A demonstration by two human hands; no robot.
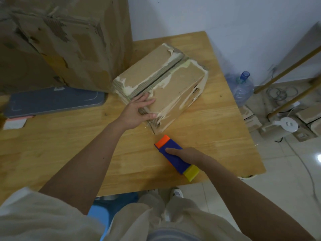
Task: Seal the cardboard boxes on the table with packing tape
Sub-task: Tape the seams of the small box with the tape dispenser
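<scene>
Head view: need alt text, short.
A person's left hand rests on the near end of a worn cardboard box on a wooden table, its top seam untaped, while the right hand grips a blue, orange and yellow tape dispenser lying on the table just in front of it. A larger cardboard box stands behind, left.
</scene>
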